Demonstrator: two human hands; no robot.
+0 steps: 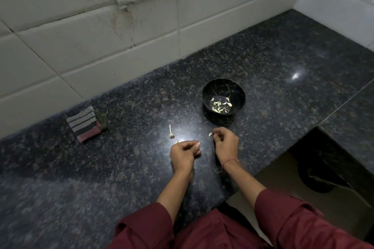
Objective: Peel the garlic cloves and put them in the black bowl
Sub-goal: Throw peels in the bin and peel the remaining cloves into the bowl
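One clove (210, 134) is pinched in the right hand (225, 142) near the black bowl (232, 88) on the desk (263, 62), best released past the rim; whether the curled left hand (184, 153) holds anything cannot be told.

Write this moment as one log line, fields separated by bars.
right hand pinches garlic clove | left hand curled, contents unclear | black bowl holds peeled cloves
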